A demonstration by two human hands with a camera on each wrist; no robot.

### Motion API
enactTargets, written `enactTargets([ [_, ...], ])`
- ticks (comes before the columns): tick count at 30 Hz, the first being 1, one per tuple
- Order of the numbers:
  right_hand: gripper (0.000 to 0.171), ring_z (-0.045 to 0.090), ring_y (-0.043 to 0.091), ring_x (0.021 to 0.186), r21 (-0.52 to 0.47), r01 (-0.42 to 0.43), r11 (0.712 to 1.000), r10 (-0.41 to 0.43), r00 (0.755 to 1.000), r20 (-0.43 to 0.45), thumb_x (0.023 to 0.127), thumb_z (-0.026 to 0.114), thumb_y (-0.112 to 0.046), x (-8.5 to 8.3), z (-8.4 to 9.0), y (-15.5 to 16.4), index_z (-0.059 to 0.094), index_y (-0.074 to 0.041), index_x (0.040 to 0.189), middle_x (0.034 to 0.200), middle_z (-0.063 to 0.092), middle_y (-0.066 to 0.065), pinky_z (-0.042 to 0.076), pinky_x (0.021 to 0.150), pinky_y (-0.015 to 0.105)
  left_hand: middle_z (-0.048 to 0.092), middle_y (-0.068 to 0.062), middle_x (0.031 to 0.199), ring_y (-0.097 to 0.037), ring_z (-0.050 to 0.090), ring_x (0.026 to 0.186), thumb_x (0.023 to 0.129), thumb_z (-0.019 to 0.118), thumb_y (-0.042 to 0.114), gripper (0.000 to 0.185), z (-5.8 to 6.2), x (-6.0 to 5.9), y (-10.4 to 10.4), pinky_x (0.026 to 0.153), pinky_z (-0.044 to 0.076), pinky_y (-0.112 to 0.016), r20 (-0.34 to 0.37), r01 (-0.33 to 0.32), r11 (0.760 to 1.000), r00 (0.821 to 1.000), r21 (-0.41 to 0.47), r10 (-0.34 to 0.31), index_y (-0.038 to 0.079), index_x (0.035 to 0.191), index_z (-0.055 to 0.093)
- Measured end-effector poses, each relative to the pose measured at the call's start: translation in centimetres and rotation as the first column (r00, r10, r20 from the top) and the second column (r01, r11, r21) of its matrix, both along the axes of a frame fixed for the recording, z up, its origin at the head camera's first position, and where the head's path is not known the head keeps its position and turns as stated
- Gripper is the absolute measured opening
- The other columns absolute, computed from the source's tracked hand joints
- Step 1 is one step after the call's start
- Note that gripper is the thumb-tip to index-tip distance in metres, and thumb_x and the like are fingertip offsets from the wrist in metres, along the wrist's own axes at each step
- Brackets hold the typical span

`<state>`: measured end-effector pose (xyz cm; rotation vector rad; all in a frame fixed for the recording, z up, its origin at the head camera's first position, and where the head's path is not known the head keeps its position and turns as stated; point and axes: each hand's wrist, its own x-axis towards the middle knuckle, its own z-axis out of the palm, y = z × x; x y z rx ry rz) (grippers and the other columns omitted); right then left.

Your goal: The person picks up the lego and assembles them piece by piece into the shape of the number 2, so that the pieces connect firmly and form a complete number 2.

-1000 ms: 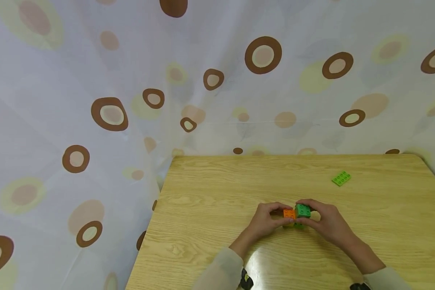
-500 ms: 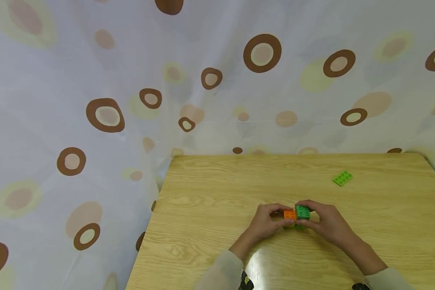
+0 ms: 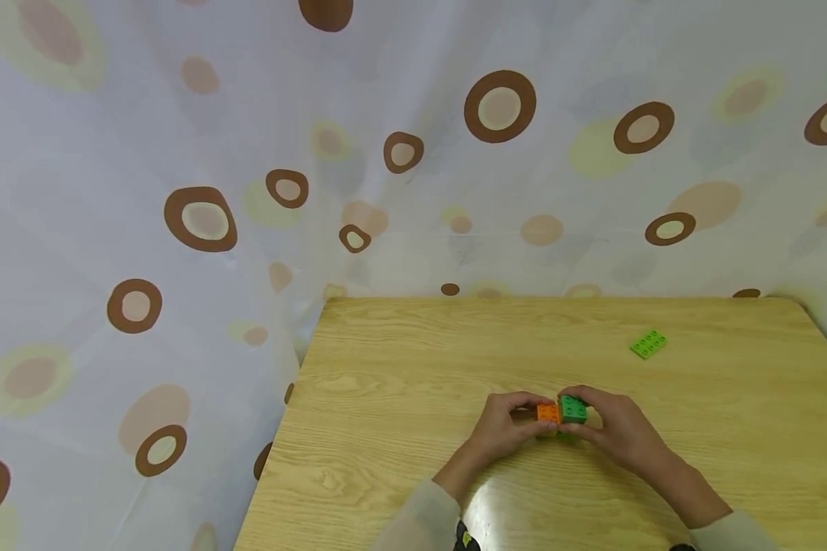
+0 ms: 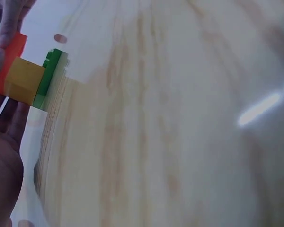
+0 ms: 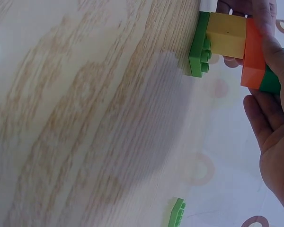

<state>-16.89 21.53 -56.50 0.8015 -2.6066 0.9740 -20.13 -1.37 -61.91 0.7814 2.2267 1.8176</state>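
A small stack of toy bricks stands on the wooden table (image 3: 400,398) between both hands. Its top shows an orange brick (image 3: 547,413) and a dark green brick (image 3: 573,409) side by side. The wrist views show a yellow brick (image 5: 226,35) under the orange brick (image 5: 253,56), on a light green plate (image 5: 199,45) that lies on the table. My left hand (image 3: 506,425) pinches the orange side and my right hand (image 3: 616,428) grips the dark green side. In the left wrist view the yellow brick (image 4: 24,80) and green plate (image 4: 48,78) sit by my fingers (image 4: 7,23).
A separate light green plate (image 3: 648,343) lies flat on the table at the far right, also seen edge-on as the light green plate (image 5: 177,213). A white curtain with brown rings (image 3: 248,153) hangs behind and left of the table. Table edges are left and far.
Both hands and the brick stack have stayed in almost the same place; the hands look slightly lower on the stack.
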Motion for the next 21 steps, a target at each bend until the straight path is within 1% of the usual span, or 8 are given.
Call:
enactTargets([
  [6,0.054,0.071,0.006,0.092,-0.022,-0.004,1.0,0.004,1.0,0.001,0.073,0.097,-0.008,0.1,-0.2,-0.3,0.072,-0.008,0.121,0.108,0.078,-0.001,0.062,0.071,0.032,0.077,-0.003,0.121,-0.002,0.071,0.107,0.094,0.083,0.018,0.031,-0.3,0.1,-0.2,0.089,0.059,-0.022,-0.013,0.007,1.0,1.0,0.013,-0.007,0.008,0.123,0.077],
  [12,0.056,0.073,0.008,0.092,-0.054,-0.021,0.998,0.022,1.0,0.013,0.072,0.097,-0.005,0.0,-0.3,-0.1,0.072,-0.006,0.123,0.11,0.079,0.004,0.063,0.07,0.031,0.077,-0.003,0.121,-0.001,0.07,0.109,0.094,0.083,0.016,0.031,-0.4,0.1,-0.2,0.091,0.058,-0.02,-0.038,0.006,1.0,0.999,-0.001,-0.006,0.009,0.123,0.077],
  [15,0.062,0.073,0.008,0.094,-0.05,-0.039,0.998,0.04,0.999,0.034,0.074,0.097,-0.009,-0.2,-0.3,0.3,0.07,-0.008,0.129,0.115,0.078,0.007,0.063,0.072,0.032,0.077,-0.003,0.123,-0.001,0.069,0.111,0.095,0.082,0.017,0.031,-0.1,0.0,-0.2,0.092,0.057,-0.02,-0.043,0.011,1.0,0.999,-0.012,-0.012,0.009,0.124,0.077],
  [17,0.071,0.071,0.006,0.101,-0.065,-0.077,0.995,0.082,0.994,0.067,0.075,0.097,-0.013,-0.6,-0.2,0.9,0.066,-0.009,0.138,0.122,0.076,0.008,0.063,0.077,0.033,0.076,-0.003,0.123,-0.001,0.069,0.111,0.094,0.082,0.018,0.031,0.1,0.0,-0.2,0.092,0.057,-0.02,-0.032,0.008,1.0,0.999,-0.019,-0.009,0.009,0.123,0.077],
  [19,0.079,0.068,0.004,0.109,-0.117,-0.11,0.987,0.123,0.987,0.106,0.075,0.096,-0.011,-1.1,0.1,1.8,0.06,-0.011,0.146,0.129,0.073,0.009,0.061,0.083,0.03,0.076,0.0,0.123,0.0,0.069,0.11,0.094,0.083,0.02,0.031,0.2,0.0,-0.2,0.091,0.057,-0.019,-0.019,0.005,1.0,1.0,-0.027,-0.005,0.01,0.123,0.077],
  [21,0.081,0.064,0.002,0.116,-0.2,-0.133,0.971,0.162,0.978,0.135,0.078,0.093,-0.003,-1.9,0.5,3.3,0.056,-0.008,0.15,0.134,0.07,0.011,0.058,0.089,0.025,0.076,0.002,0.123,0.0,0.069,0.109,0.094,0.083,0.021,0.032,0.3,0.0,-0.2,0.09,0.057,-0.019,0.006,0.001,1.0,1.0,-0.03,-0.001,0.012,0.124,0.077],
])
